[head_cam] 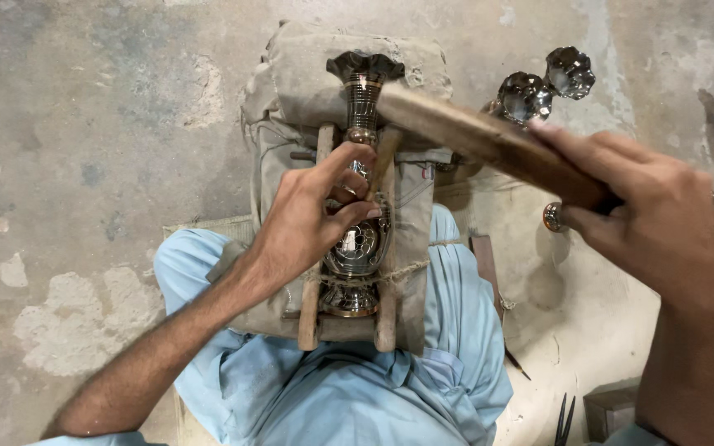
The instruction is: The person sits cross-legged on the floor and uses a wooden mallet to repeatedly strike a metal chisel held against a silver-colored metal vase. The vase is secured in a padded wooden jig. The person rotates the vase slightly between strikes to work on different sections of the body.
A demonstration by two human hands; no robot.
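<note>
A dark engraved metal vase [360,239] lies lengthwise on a wooden cradle [387,306], its fluted mouth [365,66] pointing away from me. My left hand [311,215] rests on the vase's middle and pinches a thin chisel [383,157] that stands on the metal. My right hand [663,223] grips a wooden mallet [481,136], whose head hovers just above the chisel's top and looks blurred. The cradle sits on a cloth-covered block [291,83] between my knees.
Two more fluted metal vases [539,87] lie on the concrete floor [92,140] at the upper right. A small round metal piece [552,216] sits under my right hand. Thin tools [564,417] lie at the lower right. My light blue trousers [349,388] fill the bottom.
</note>
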